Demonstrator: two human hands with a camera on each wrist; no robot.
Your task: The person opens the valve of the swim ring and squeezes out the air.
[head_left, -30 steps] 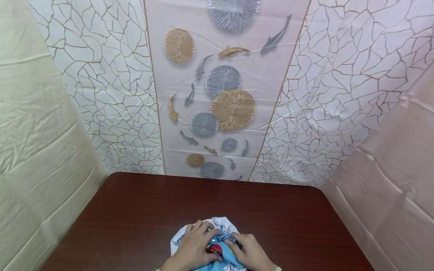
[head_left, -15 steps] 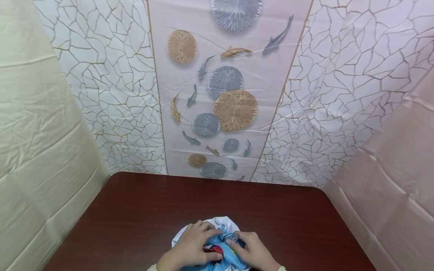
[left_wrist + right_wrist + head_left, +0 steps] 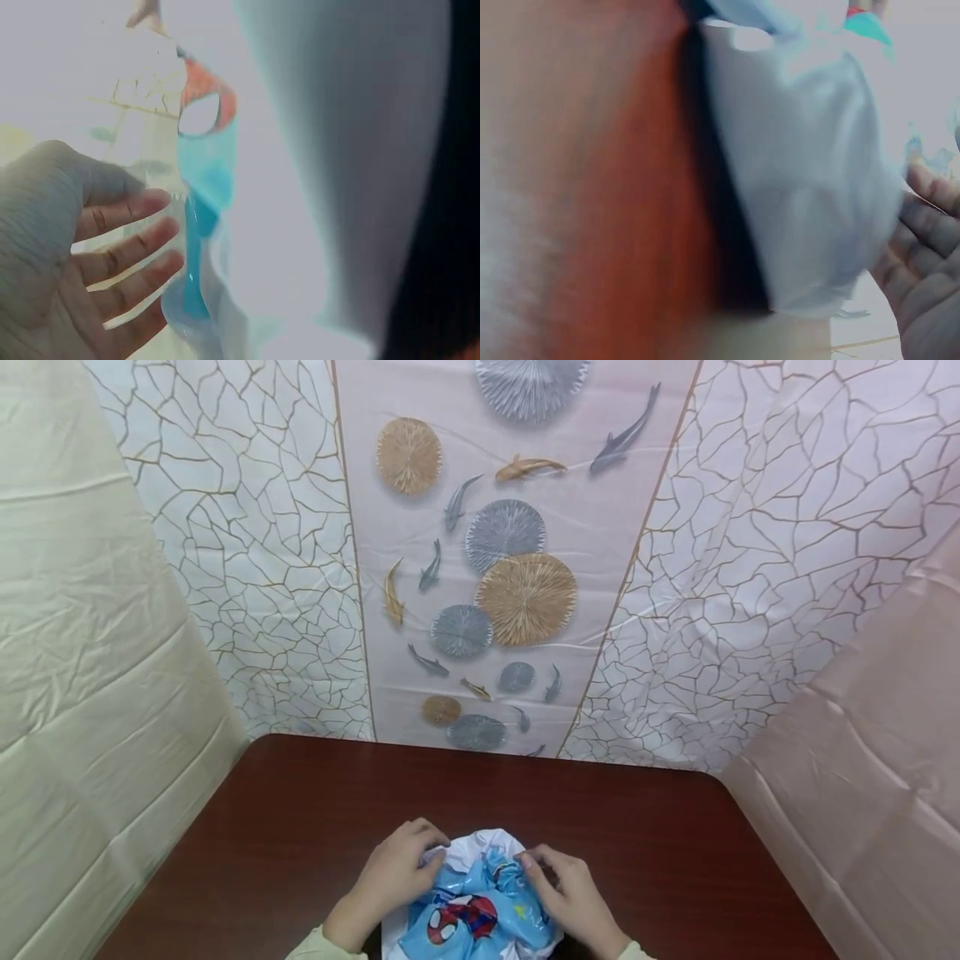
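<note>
A crumpled bundle of glossy light-blue sheeting (image 3: pixel 480 906) with a red-and-blue cartoon print lies at the front of the table. White sheeting (image 3: pixel 468 847) rims it, and its exact kind cannot be told. At its left edge is my left hand (image 3: pixel 397 868), fingers loosely bent; in the left wrist view these fingers (image 3: pixel 124 262) are spread beside the bundle, holding nothing. On the other side, my right hand (image 3: pixel 573 893) has thumb and index fingertips close to the upper right edge. In the right wrist view, relaxed fingers (image 3: pixel 926 229) lie alongside the white side (image 3: pixel 810 172).
Dark reddish-brown wood makes up the table (image 3: pixel 300 827). Behind it hangs a patterned cloth (image 3: pixel 480 568), with plain cream cloth (image 3: pixel 112 693) at the left and pinkish cloth (image 3: pixel 862 735) at the right. A black edge (image 3: pixel 712 172) runs under the bundle.
Both hands were down on the blue sheeting, pressing and gripping it. My left hand has lifted away to the left edge, uncovering the print; my right has shifted slightly outward and up.
</note>
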